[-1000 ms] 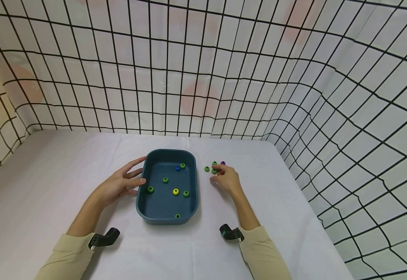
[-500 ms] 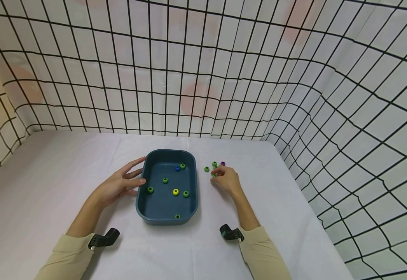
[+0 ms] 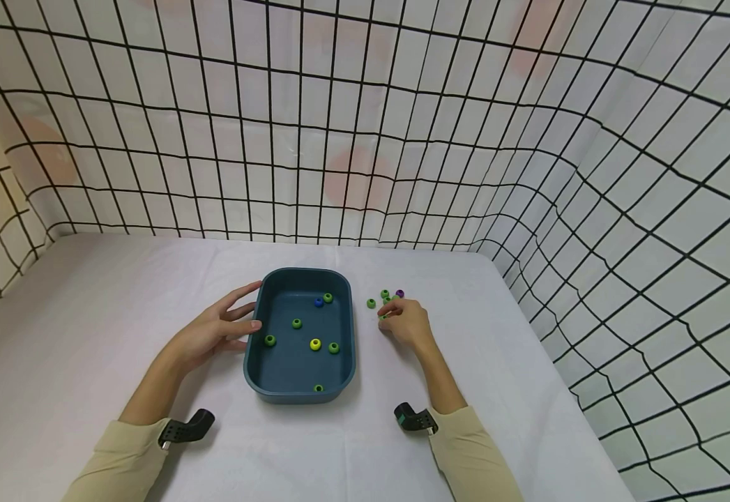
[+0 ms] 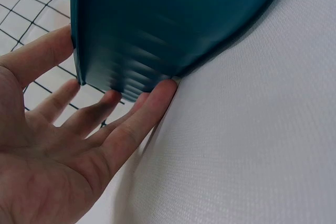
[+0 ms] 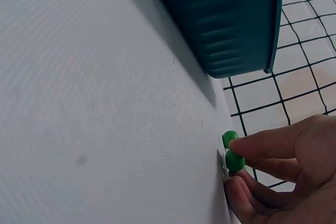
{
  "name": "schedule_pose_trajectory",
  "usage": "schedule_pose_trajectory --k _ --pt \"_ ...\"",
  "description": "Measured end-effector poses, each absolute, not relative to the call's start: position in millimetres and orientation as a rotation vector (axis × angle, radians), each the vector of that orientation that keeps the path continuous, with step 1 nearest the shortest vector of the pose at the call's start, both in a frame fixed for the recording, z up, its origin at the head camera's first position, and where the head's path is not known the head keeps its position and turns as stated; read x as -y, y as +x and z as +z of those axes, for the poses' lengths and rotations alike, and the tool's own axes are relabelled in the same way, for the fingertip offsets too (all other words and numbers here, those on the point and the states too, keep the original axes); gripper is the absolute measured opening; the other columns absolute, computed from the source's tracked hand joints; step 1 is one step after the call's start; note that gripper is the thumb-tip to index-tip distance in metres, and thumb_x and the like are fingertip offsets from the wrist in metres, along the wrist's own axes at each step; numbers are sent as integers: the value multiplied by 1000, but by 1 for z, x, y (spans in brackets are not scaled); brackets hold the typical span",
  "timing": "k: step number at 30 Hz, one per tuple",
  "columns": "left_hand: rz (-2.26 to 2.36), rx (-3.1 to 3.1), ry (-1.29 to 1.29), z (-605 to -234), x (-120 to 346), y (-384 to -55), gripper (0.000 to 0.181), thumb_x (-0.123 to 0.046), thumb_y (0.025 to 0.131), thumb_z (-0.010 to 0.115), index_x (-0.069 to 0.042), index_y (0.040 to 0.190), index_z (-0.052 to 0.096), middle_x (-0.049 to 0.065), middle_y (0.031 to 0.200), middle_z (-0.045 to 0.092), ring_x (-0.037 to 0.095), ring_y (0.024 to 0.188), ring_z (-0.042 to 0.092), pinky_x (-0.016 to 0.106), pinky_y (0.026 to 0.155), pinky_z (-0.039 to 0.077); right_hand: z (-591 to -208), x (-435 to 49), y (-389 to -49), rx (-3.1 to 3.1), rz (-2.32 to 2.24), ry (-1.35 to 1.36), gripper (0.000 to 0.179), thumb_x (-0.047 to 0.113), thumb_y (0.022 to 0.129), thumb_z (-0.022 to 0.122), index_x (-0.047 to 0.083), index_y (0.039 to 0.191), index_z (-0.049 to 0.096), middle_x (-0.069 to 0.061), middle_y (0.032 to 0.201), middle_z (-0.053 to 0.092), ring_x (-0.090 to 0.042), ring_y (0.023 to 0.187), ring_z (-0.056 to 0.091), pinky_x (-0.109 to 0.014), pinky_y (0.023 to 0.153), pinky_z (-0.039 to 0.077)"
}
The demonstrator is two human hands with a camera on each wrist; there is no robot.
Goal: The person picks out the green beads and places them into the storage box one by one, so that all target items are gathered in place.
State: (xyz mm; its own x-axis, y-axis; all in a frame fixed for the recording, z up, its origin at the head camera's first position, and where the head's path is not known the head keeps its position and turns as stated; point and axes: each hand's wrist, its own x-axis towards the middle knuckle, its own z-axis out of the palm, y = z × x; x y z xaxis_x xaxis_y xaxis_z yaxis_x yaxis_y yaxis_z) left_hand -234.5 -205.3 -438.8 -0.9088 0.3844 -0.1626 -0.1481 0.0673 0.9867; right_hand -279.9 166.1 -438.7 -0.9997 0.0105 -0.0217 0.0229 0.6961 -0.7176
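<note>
A blue rectangular tray (image 3: 298,398) holds several green beads, among them one (image 3: 297,323) near its middle, plus a yellow bead (image 3: 316,344) and a blue bead (image 3: 318,302). Against the tray's left side rests my left hand (image 3: 210,331), its fingers spread and fairly straight, thumb at the rim. To the right of the tray, my right hand (image 3: 408,323) pinches a green bead (image 5: 234,161) between thumb and fingers, low over the cloth. Another green bead (image 5: 230,138) shows just beyond the thumb. The right fingers partly hide the bead cluster in the head view.
Beside the right hand lie loose green beads, one (image 3: 371,303) nearer the tray, and a purple bead (image 3: 399,293). White cloth (image 3: 314,453) covers the table. Black wire grid (image 3: 352,174) walls stand behind and at both sides.
The right thumb and fingers have come together on a green bead, which has shifted slightly toward me from the cluster. The left hand and tray stay in place.
</note>
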Motion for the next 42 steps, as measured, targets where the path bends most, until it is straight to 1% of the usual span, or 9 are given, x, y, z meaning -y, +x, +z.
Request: schedule_pose_trajectory --k 8,14,17,21,24,30,35,38,42 --pt "1902 -1957 232 -437 205 -235 87 -21 96 70 -31 164 16 21 170 7 47 144 39 37 88 60 -431 -161 -278 -2841 -1302 10 15 9 86 77 9 101 77 -11 99 71 -22 82 65 -29 68 52" --pt "1903 -1953 232 -437 205 -235 87 -21 96 70 -31 164 16 21 170 8 47 144 39 35 86 61 -420 -153 -272 -2764 -1387 -60 15 11 87 78 9 102 77 -11 99 73 -23 77 68 -27 64 52" --pt "1904 -1952 232 -438 206 -235 87 -21 96 70 -31 164 16 21 170 8 47 144 39 36 87 60 -413 -148 -269 -2731 -1417 -97 15 12 86 78 10 101 78 -10 97 74 -26 79 70 -30 67 55" --pt "1907 -1949 232 -438 206 -235 87 -21 96 70 -31 164 16 21 170 8 46 144 39 36 88 60 -406 -141 -264 -2700 -1456 -146 13 12 87 78 11 101 78 -9 95 75 -27 81 72 -40 76 60" --pt "1909 -1950 230 -438 206 -235 87 -20 96 70 -31 164 16 21 170 8 46 143 41 35 86 61 -402 -136 -260 -2674 -1478 -184 13 12 88 78 11 101 78 -8 95 74 -26 82 72 -48 82 60" --pt "1906 -1962 229 -437 206 -234 87 -21 96 70 -31 164 16 21 170 9 46 143 42 32 83 61 -396 -128 -252 -2612 -1515 -268 14 11 89 77 9 103 77 -9 96 71 -20 78 72 -50 83 60" --pt "1906 -1962 230 -437 205 -234 87 -21 96 70 -31 164 16 21 170 9 47 143 41 34 85 61 -394 -126 -249 -2627 -1494 -290 15 12 89 77 8 104 77 -8 95 71 -17 73 72 -52 81 60" --pt "1905 -1959 228 -437 205 -234 87 -21 96 70 -31 164 16 21 170 8 46 143 41 35 86 61 -393 -125 -248 -2657 -1476 -290 14 13 89 78 11 103 77 -6 94 72 -19 75 71 -43 73 59" --pt "1907 -1951 229 -437 205 -234 87 -21 96 70 -31 164 16 22 170 7 46 143 40 35 86 61 -390 -123 -245 -2668 -1484 -287 14 14 89 79 13 102 77 -4 93 72 -18 77 69 -31 66 52"
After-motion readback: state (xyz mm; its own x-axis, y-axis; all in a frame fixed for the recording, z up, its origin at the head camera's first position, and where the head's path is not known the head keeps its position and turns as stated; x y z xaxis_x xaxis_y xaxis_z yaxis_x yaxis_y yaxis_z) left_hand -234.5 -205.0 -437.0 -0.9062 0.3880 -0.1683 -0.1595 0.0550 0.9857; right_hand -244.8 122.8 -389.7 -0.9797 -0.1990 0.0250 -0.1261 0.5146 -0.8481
